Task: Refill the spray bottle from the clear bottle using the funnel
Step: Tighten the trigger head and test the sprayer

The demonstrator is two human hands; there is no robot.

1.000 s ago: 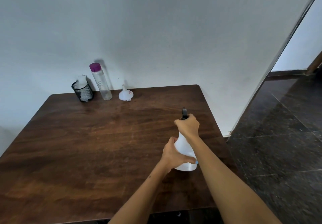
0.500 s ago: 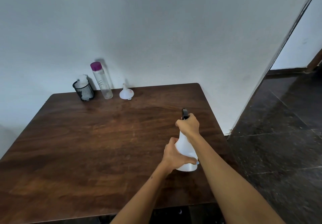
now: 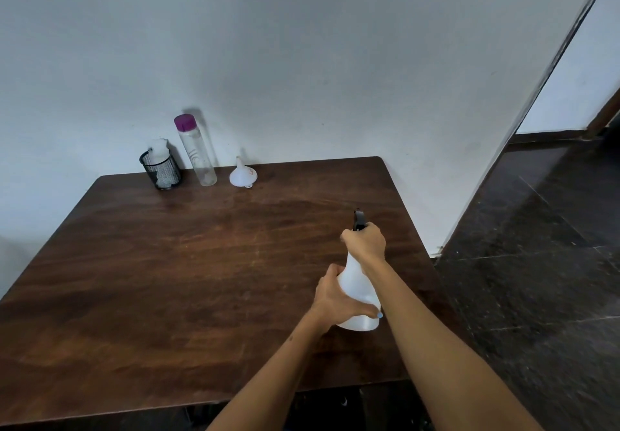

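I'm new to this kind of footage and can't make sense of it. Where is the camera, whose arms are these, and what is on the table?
There is no machine here: a person wears a wide-angle camera on the head, looking forward and down, so the two bare arms at the bottom are their own.

On the dark brown wooden table stands a white plastic spray bottle with a black trigger head. The left hand wraps around its lower body; the right hand has its grip on the top, around the spray head.

At the far edge by the wall stand a black mesh cup with something white inside, a tall clear bottle with a purple cap and a small white plastic funnel resting wide end down. Nobody is touching those three.
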